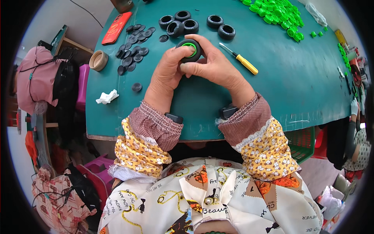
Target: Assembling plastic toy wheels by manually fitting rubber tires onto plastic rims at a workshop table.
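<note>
Above the middle of the green table, both my hands grip a small black toy tyre [198, 43] with a bright green wheel hub [188, 45] inside it. My left hand [170, 67] is closed on it, its thumb pressed on the green hub. From the other side, my right hand [218, 64] wraps its fingers over the tyre's top edge, thumb below. Several loose black tyres [183, 15] lie just beyond my hands. A screwdriver [246, 64] with a yellow handle rests right of my right hand. Black discs [132, 50] are scattered left of my left hand.
A heap of green plastic hubs [278, 13] covers the far right of the table [280, 85]. At the left are a red phone [117, 28], a round brown container [98, 61] and crumpled white tissue [107, 97]. A green basket [302, 146] stands below the right edge.
</note>
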`<state>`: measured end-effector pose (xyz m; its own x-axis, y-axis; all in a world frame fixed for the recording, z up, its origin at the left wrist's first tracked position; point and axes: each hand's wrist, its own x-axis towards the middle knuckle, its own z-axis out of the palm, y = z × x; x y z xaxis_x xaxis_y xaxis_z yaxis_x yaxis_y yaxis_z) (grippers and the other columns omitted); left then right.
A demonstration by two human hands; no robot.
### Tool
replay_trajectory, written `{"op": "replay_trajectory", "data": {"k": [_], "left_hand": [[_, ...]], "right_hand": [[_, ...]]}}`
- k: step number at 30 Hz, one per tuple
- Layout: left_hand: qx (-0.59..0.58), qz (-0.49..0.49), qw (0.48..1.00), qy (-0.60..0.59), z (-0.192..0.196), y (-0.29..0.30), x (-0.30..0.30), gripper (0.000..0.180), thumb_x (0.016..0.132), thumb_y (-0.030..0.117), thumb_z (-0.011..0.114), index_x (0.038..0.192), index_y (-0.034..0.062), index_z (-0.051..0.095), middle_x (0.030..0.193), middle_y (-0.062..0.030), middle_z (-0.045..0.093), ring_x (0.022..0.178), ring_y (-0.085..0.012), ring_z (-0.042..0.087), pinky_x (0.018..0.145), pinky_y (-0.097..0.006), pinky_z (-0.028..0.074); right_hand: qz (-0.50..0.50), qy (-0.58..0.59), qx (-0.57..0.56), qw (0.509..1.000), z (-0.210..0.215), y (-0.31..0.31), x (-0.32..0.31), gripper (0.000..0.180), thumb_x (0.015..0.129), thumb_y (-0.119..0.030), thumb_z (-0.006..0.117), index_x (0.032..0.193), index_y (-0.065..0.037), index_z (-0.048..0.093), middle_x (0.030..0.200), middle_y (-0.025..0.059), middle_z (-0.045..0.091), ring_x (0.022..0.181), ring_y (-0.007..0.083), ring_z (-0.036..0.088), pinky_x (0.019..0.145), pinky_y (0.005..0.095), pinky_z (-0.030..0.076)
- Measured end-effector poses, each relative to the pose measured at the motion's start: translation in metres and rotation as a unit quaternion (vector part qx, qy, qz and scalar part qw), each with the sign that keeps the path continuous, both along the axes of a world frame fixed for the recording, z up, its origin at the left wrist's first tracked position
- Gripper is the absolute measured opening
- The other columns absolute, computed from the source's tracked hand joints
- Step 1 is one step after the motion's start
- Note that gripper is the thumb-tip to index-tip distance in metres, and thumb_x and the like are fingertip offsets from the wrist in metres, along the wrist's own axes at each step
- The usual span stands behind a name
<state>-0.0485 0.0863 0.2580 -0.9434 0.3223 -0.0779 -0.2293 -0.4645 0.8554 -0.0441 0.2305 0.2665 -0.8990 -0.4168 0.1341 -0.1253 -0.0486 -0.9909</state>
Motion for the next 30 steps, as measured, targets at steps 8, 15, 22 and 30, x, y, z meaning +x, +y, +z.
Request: {"op": "replay_trajectory", "data": {"k": [8,15,22,30], "left_hand": [[0.151,-0.016,0.985,-0.082,-0.004,0.008,-0.007,0.035,0.089,0.03,0.044,0.103,-0.0012,0.05,0.094,-0.0108,0.058,0.082,-0.0179,0.06,0.07,-0.029,0.052],[0.137,0.062,0.987,-0.064,-0.007,0.011,-0.008,0.029,0.091,0.027,0.039,0.1,0.0004,0.048,0.091,-0.0121,0.058,0.082,-0.0209,0.06,0.069,-0.032,0.053],[0.127,0.089,0.981,-0.115,0.0,0.015,0.007,0.022,0.086,0.024,0.045,0.091,0.0028,0.052,0.078,-0.0088,0.056,0.064,-0.018,0.058,0.051,-0.028,0.049],[0.069,0.115,0.989,-0.068,-0.008,0.015,-0.007,0.021,0.085,0.025,0.049,0.087,0.0043,0.053,0.072,-0.005,0.056,0.062,-0.0145,0.058,0.05,-0.026,0.048]], "right_hand": [[-0.219,0.257,0.151,0.929,-0.012,-0.011,-0.001,0.05,0.057,-0.023,0.076,0.096,-0.003,0.052,0.09,0.0138,0.055,0.088,0.0297,0.053,0.076,0.0357,0.044],[-0.187,0.353,0.205,0.893,-0.012,-0.007,-0.003,0.051,0.056,-0.024,0.075,0.098,-0.002,0.054,0.096,0.0148,0.056,0.096,0.0314,0.05,0.085,0.0381,0.04],[-0.111,0.349,0.202,0.908,-0.016,-0.004,0.001,0.061,0.056,-0.023,0.077,0.107,-0.001,0.052,0.104,0.0147,0.056,0.101,0.0271,0.052,0.087,0.0336,0.041],[-0.14,0.311,0.138,0.93,-0.019,-0.005,-0.006,0.051,0.057,-0.022,0.071,0.099,0.0,0.054,0.097,0.0153,0.055,0.093,0.031,0.052,0.081,0.0359,0.043]]}}
